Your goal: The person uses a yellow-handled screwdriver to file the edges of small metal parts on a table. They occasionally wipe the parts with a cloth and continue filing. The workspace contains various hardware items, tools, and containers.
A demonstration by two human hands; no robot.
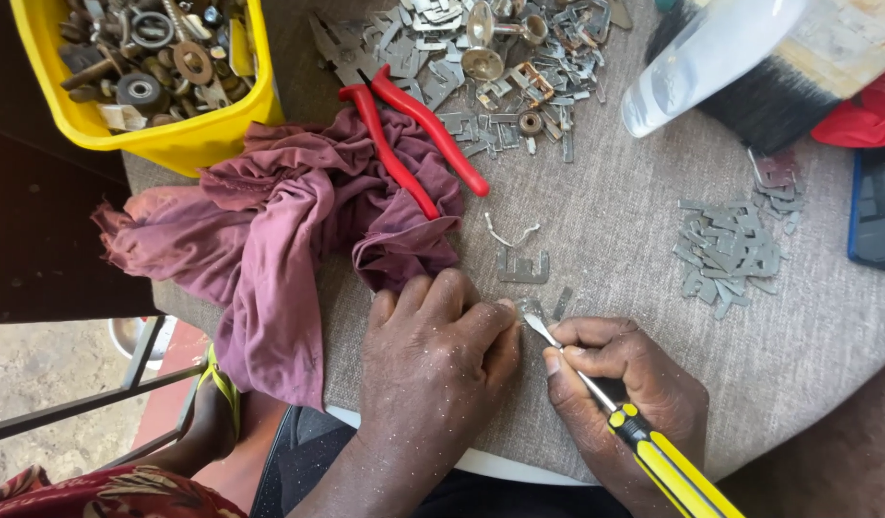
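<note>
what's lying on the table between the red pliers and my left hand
In the head view, a bent wire clip and a flat notched metal plate lie on the grey cloth between the red pliers and the left hand.

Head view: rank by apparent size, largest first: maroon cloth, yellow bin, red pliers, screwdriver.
1. maroon cloth
2. yellow bin, cut off by the frame edge, so only its visible part counts
3. red pliers and screwdriver in the right hand: similar length, screwdriver nearer the camera and cropped, so unranked.
</note>
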